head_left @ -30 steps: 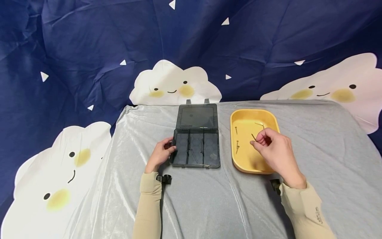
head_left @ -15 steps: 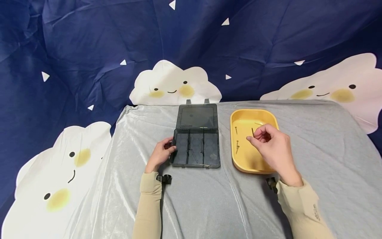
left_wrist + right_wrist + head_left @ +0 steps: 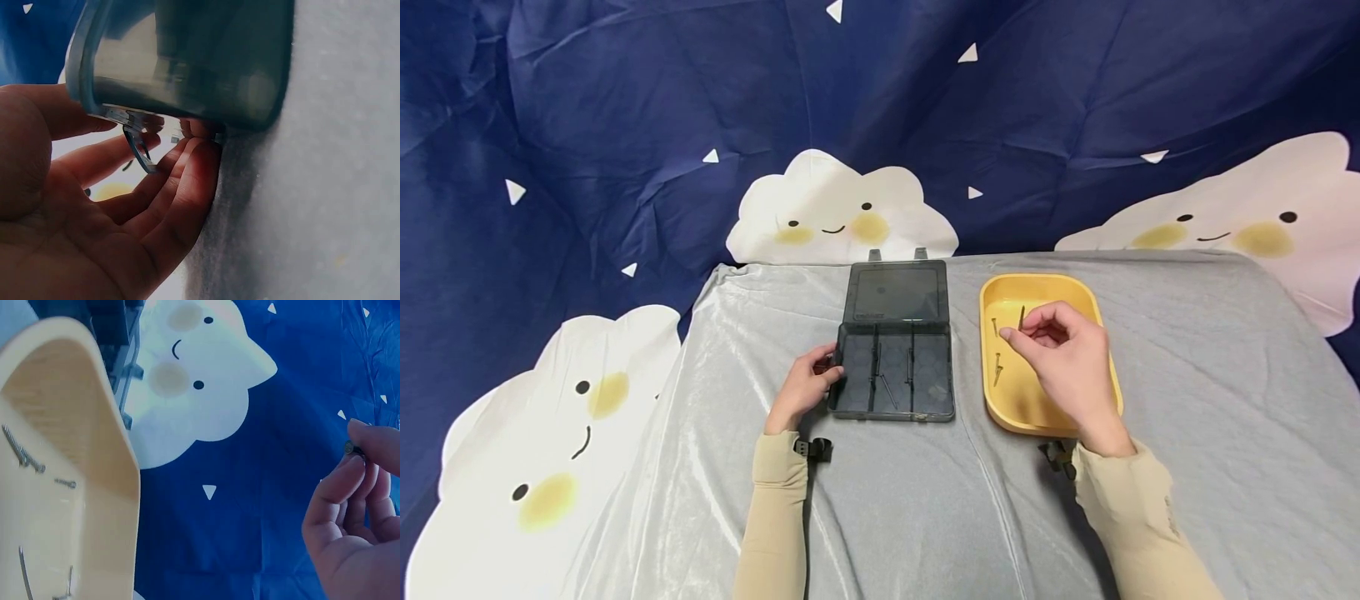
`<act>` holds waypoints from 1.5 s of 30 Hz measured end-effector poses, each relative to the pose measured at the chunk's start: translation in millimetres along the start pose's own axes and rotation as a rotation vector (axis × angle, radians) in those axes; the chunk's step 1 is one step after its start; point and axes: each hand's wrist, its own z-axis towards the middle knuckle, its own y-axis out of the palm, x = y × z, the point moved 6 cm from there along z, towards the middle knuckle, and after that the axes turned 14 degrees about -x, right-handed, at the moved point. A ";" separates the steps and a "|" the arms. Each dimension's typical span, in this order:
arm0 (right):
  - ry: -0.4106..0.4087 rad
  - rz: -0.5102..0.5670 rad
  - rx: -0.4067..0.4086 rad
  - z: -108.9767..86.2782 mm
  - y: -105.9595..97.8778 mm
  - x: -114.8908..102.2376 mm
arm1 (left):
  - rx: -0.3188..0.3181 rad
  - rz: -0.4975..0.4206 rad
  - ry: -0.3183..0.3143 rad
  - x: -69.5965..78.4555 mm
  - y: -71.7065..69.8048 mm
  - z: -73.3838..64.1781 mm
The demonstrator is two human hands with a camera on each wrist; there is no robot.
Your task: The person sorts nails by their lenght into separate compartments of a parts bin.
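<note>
Yellow tray (image 3: 1015,412), left edge: screws (image 3: 997,364) remain; right hand (image 3: 1071,354) pinches one screw (image 3: 1022,317), relaxed left hand (image 3: 801,390) touches box (image 3: 934,385), other screws (image 3: 890,392) already inside.

A grey-draped surface (image 3: 910,500), probably a table, bears an open dark case (image 3: 931,375) beside a yellow tray (image 3: 1021,404).
</note>
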 end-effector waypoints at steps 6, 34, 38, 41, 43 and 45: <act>-0.018 0.070 -0.022 3.5 9.2 -1.0 | 0.002 -0.007 0.001 1.5 0.0 -0.6; 0.006 0.205 -0.158 14.0 72.1 10.8 | -0.010 -0.006 -0.019 -1.3 -0.5 1.5; 0.042 0.212 -0.208 14.3 83.2 16.9 | -0.012 -0.004 -0.013 -0.2 -0.3 1.0; 0.074 0.235 -0.235 14.3 91.1 22.4 | -0.013 -0.006 -0.007 -0.2 -0.1 1.1; 0.093 0.259 -0.239 14.5 95.9 26.4 | -0.014 -0.008 -0.007 -0.5 0.0 1.0; 0.107 0.268 -0.242 14.7 100.3 30.6 | -0.014 -0.006 -0.003 -1.2 -0.2 1.4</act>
